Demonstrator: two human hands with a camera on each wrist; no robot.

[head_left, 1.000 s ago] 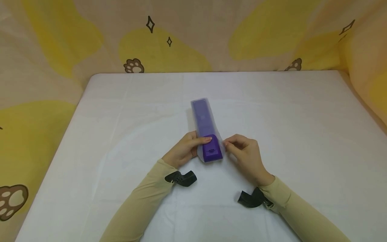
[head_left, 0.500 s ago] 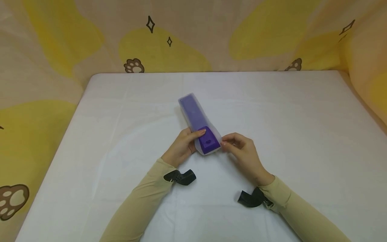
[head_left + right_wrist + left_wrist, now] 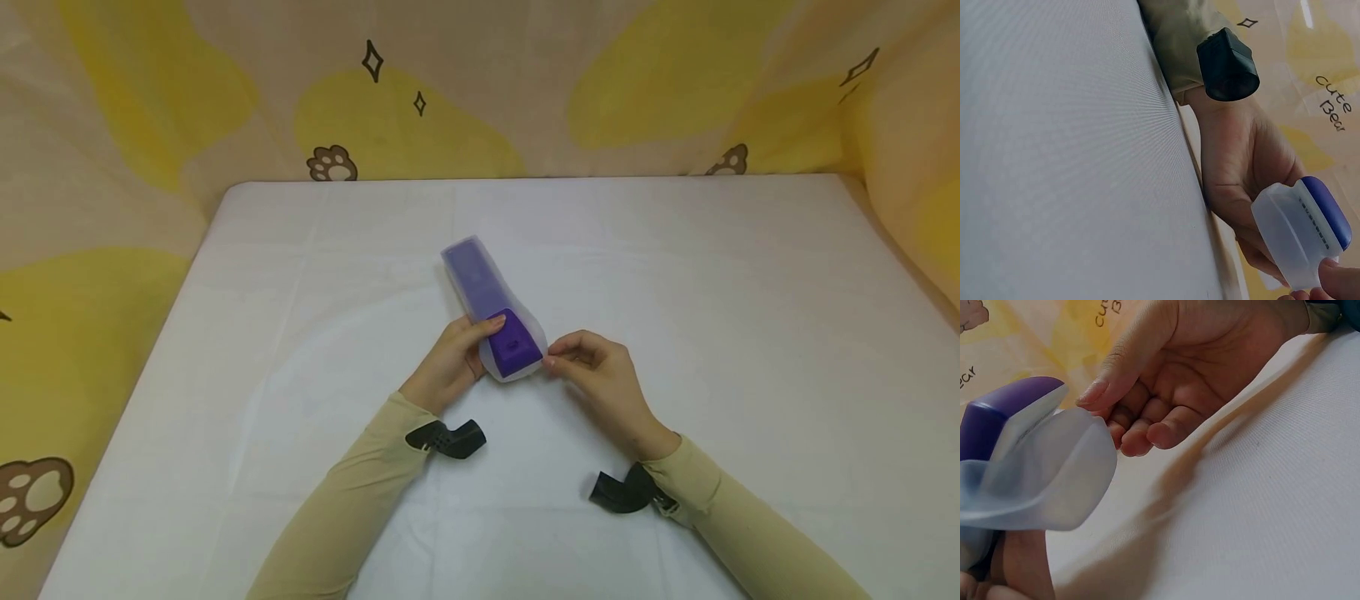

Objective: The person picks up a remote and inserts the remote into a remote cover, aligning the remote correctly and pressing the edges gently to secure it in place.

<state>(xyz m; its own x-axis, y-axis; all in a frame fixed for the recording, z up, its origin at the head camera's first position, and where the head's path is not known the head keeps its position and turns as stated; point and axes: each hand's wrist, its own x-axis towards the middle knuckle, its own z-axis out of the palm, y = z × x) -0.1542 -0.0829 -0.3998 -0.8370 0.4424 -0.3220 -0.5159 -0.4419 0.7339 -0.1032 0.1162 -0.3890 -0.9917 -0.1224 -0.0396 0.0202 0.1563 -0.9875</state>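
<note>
A long translucent plastic case (image 3: 487, 287) with a purple end piece (image 3: 514, 343) slants away over the table in the head view, its far end toward the left. The left hand (image 3: 450, 362) grips it from the left side, thumb on the purple piece and the other fingers mostly hidden beneath. At the near right corner, the right hand (image 3: 603, 379) pinches the rim between thumb and forefinger. In the left wrist view, the right hand (image 3: 1179, 375) meets the clear rim, and its other fingers are curled. A row of small dark marks shows under the purple piece (image 3: 1329, 212).
White cloth (image 3: 300, 350) covers the table. Behind and beside it hangs a yellow and beige curtain (image 3: 487, 92) printed with paws and stars. A black wrist camera (image 3: 457, 440) sits at the left cuff, another black wrist camera (image 3: 622, 493) at the right.
The case has turned so its far end swung left, and its near end rose a little away from the person. The right hand's fingertips have followed the corner slightly left.
</note>
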